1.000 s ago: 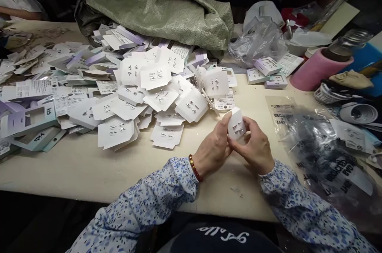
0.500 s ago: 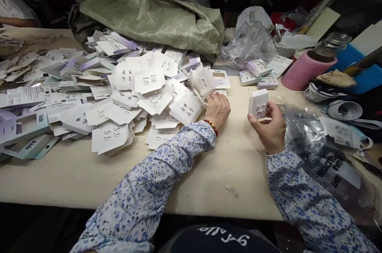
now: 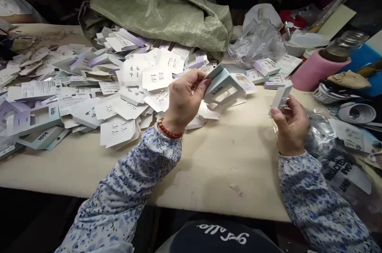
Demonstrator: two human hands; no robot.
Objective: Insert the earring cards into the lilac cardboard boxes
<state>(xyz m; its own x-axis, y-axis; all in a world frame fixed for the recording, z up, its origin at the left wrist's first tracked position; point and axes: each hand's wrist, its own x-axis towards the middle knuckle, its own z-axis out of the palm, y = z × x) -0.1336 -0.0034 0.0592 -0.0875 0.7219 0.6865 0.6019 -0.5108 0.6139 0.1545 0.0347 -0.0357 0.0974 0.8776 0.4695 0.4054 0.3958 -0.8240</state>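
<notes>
Above table, both grips closed: left hand (image 3: 185, 95) on card sleeve (image 3: 223, 87), right hand (image 3: 291, 125) on earring card (image 3: 280, 95).

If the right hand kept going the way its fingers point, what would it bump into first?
Probably the small purple-and-white boxes lying up the table from the right hand, which holds a white earring card. Depth is hard to judge, so that is a guess.

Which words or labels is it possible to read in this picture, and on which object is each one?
"kids": teal sleeve in the left hand.
"kids": two teal sleeves at the table's left.
Partly readable, upside down: clear bag.
Too small: the card in the right hand; white pile cards.
</notes>
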